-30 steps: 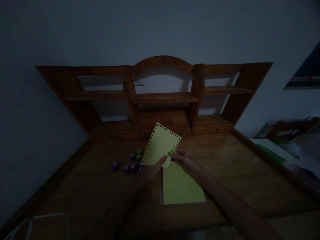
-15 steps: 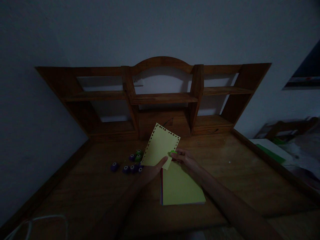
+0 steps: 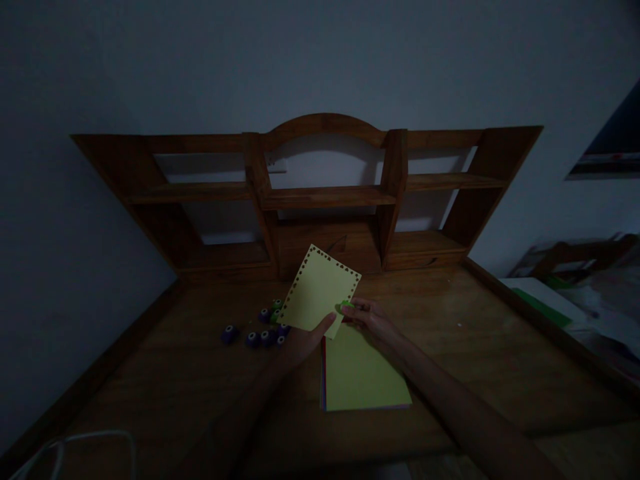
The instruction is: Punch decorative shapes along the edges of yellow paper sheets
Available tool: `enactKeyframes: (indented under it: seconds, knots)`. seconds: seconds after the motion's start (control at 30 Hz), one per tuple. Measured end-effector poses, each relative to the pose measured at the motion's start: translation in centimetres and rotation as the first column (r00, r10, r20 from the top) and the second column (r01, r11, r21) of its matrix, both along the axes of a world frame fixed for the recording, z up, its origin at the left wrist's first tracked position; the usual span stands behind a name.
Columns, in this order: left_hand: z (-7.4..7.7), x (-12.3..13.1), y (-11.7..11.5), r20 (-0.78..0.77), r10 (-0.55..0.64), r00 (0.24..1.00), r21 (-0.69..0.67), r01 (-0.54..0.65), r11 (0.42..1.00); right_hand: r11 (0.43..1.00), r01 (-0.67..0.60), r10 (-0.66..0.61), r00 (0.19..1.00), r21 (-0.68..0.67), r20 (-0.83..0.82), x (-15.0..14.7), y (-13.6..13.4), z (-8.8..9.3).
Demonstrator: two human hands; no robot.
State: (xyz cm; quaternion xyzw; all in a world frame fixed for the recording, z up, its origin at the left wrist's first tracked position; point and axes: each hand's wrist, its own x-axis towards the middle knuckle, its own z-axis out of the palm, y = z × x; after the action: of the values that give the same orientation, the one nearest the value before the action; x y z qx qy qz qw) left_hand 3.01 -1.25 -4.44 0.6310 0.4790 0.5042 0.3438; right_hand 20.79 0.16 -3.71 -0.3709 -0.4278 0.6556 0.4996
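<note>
My left hand (image 3: 307,339) grips the lower edge of a pale yellow sheet (image 3: 319,290), its thumb on top. Small holes run along the sheet's left, top and right edges. Pinched in my right hand (image 3: 370,319) is a small green punch (image 3: 346,306), set at the sheet's lower right edge. Below the hands a stack of coloured paper (image 3: 365,373) lies on the desk, yellow on top. Several purple punches (image 3: 253,339) and a few green ones (image 3: 277,304) sit left of the sheet, some partly hidden behind it.
A wooden shelf unit (image 3: 330,196) stands along the back of the desk (image 3: 165,380). A white cable (image 3: 100,433) lies at the front left. Beyond the desk's right edge are a green sheet (image 3: 541,307) and a wooden chair (image 3: 583,253).
The held sheet has turned slightly, its left corner moving up and to the left. Both hands have stayed nearly in place.
</note>
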Motion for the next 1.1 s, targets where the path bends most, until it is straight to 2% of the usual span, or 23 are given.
enactKeyframes:
  seconds: [0.17,0.33,0.73,0.93,1.1]
  knots:
    - [0.53,-0.1,-0.33,-0.027,0.0,1.0,-0.028,-0.001,1.0,1.0,0.004,-0.004,1.0,0.01,0.018,0.0,0.12,-0.26]
    - [0.29,-0.23,-0.22,-0.042,0.081,0.996,-0.047,-0.083,0.995,1.0,0.001,-0.002,1.0,0.025,0.012,-0.22,-0.02,-0.28]
    - [0.71,-0.41,-0.31,-0.07,0.081,0.994,-0.113,-0.089,0.99,0.999,0.043,-0.043,0.999,0.023,-0.004,-0.21,0.28,-0.75]
    - [0.65,-0.37,-0.31,-0.012,0.056,0.998,-0.125,-0.057,0.991,0.995,0.092,-0.091,0.996,0.048,-0.018,0.06,0.39,-0.64]
    - [0.54,-0.37,-0.37,0.041,0.089,0.995,-0.126,-0.083,0.989,0.991,0.12,-0.118,0.993,0.064,-0.027,0.5,0.57,-0.45]
